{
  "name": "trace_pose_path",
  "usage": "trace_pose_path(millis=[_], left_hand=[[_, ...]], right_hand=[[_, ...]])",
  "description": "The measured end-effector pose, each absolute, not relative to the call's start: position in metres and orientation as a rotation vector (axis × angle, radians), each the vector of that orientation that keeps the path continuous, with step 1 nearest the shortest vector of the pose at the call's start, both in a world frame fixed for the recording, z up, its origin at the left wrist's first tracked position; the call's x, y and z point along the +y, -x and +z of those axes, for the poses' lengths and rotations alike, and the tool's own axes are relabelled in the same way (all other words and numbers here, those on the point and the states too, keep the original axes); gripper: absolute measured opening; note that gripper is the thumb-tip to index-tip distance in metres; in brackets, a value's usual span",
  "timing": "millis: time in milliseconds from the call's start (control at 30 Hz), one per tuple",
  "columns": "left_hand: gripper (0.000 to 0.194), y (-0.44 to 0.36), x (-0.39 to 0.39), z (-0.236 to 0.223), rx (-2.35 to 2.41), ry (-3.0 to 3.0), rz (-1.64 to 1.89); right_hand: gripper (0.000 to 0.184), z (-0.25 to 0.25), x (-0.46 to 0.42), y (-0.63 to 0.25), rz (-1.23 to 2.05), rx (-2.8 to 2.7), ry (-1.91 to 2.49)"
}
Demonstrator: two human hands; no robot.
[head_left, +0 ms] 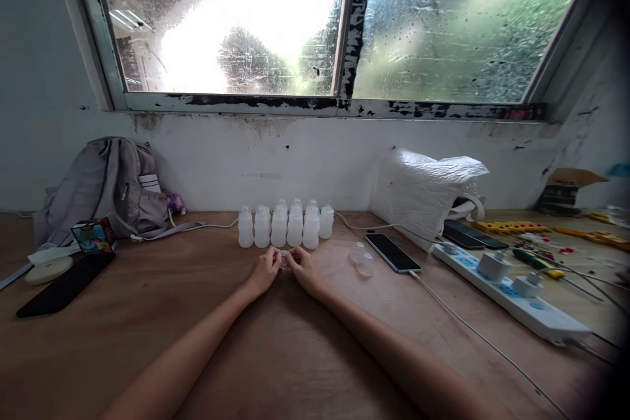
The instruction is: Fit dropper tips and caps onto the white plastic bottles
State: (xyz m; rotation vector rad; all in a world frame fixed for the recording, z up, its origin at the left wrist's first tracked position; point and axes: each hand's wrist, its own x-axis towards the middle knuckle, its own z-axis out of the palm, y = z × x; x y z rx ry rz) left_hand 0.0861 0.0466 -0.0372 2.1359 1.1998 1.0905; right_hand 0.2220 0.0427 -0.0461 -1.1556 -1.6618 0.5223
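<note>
My left hand [266, 270] and my right hand [304, 269] meet at the middle of the table, fingers closed. Between their fingertips is a small clear plastic piece [284, 262], largely covered, so its exact kind is hidden. Just beyond the hands stand several frosted white bottles [278, 226] with narrowed waists, grouped upright in two rows. Most have clear domed tops; the rightmost bottle [326, 222] looks shorter. To the right of my right hand lie a few clear round plastic caps [364, 270], flat on the wood.
A phone [392, 252] with a cable and a white power strip [506, 292] lie to the right. Behind them is a white padded bag [433, 190]. On the left are a grey backpack [115, 190], a small colourful box [93, 235] and a black flat object [66, 284].
</note>
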Motion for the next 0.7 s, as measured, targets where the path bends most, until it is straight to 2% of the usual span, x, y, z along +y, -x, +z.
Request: trace_pose_path(millis=[233, 700], left_hand=[[0.021, -0.0840, 0.0466, -0.0380, 1.241, -2.156, 1.084], [0.024, -0.0844, 0.0463, -0.0346, 1.067, -1.986, 1.198]], right_hand=[[0.019, -0.0470, 0.0431, -0.2227, 0.525, -1.681, 1.140], [0.026, -0.0404, 0.0404, -0.2232, 0.576, -1.637, 1.127]])
